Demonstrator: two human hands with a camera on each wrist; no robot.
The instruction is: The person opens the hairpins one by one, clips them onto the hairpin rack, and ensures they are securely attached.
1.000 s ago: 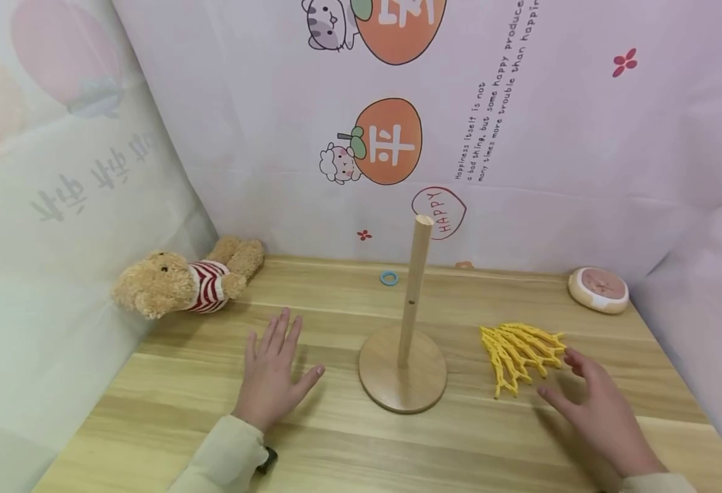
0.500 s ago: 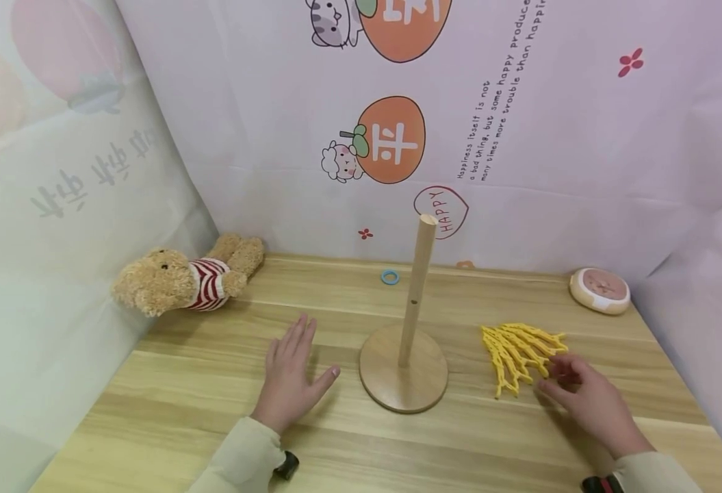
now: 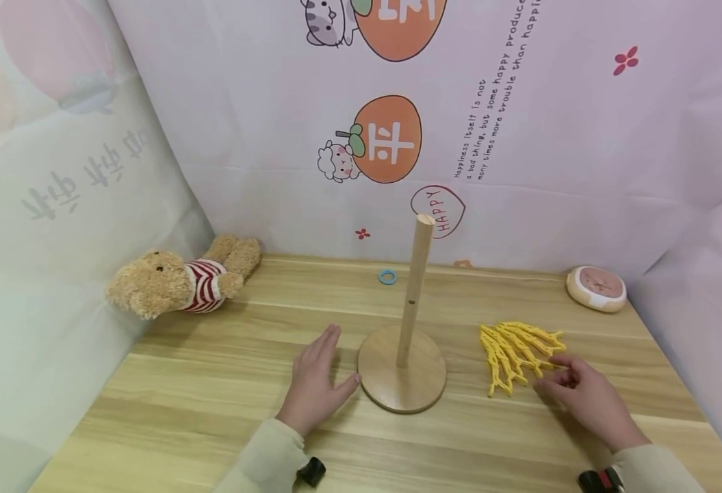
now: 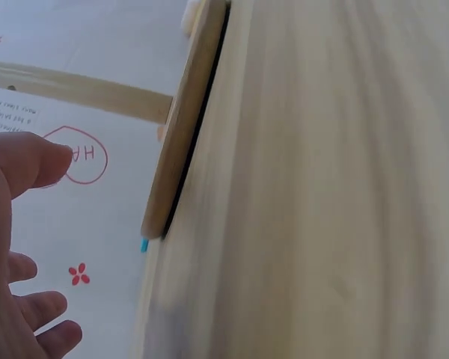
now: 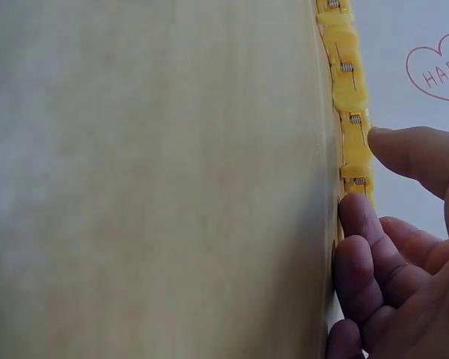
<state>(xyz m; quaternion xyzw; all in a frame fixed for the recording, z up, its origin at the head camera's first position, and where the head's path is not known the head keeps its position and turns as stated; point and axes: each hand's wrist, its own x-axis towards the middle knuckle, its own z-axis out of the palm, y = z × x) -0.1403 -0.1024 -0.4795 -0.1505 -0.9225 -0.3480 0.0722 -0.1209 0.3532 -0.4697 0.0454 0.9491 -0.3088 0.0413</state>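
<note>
A wooden stand has a round base point(image 3: 382, 387) and an upright post point(image 3: 419, 274). My left hand point(image 3: 316, 385) is beside the base with fingers extended and the thumb spread, its tip right at the base's left rim. Right of the stand lies a fan of yellow plastic clothespins point(image 3: 508, 342), whose metal springs show in the right wrist view. My right hand point(image 3: 588, 397) is at the fan's right end, fingers bent and thumb apart from them. In the right wrist view its fingertips point(image 5: 359, 209) meet the clothespins, and the thumb tip overlaps their edge.
A teddy bear point(image 3: 182, 281) in a striped shirt lies at the back left. A blue ring point(image 3: 388, 277) lies near the back edge. At the back right sits a rounded white and pink case point(image 3: 597, 289). Printed cloth walls point(image 3: 262, 137) enclose the table.
My left hand has moved right, up to the stand's base. The right hand's fingers have bent and closed in on the clothespins, whose near end has shifted slightly left.
</note>
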